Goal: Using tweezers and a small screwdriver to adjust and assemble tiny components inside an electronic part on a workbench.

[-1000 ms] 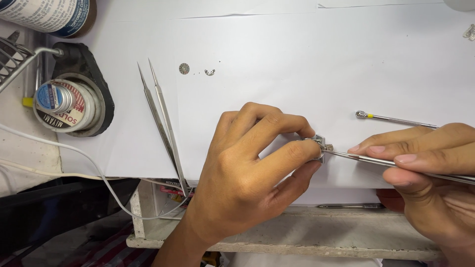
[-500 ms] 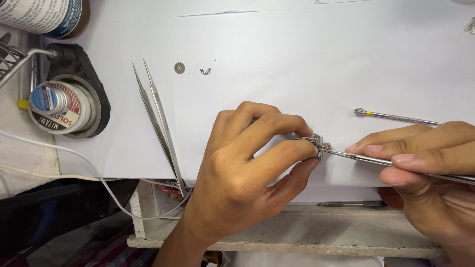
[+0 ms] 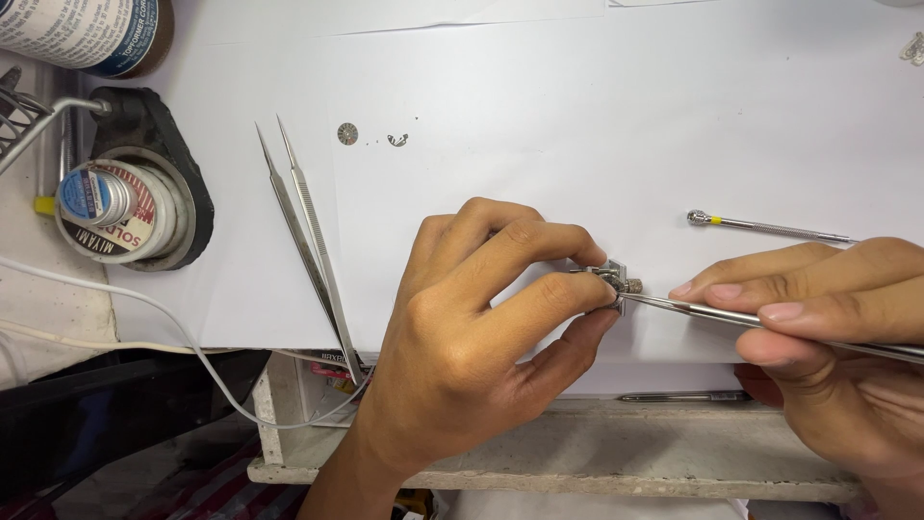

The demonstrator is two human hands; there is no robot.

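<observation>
Matt white paper sheets [image 3: 577,106] cover the bench. Polished steel tweezers [image 3: 306,241] lie on the left; a slim, shiny metal tool [image 3: 717,312] meets the small bright metal part [image 3: 616,281]. The near bench edge [image 3: 597,472] looks like rough, dull concrete

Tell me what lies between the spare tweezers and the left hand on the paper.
Nothing: in the head view, only bare white paper separates the spare tweezers from the left hand.

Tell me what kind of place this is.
Probably a small repair bench for watches or fine mechanisms. The left hand pinches a tiny metal part while the right hand works it with a slim metal tool; tweezers and a tiny gear lie on white paper.
</observation>
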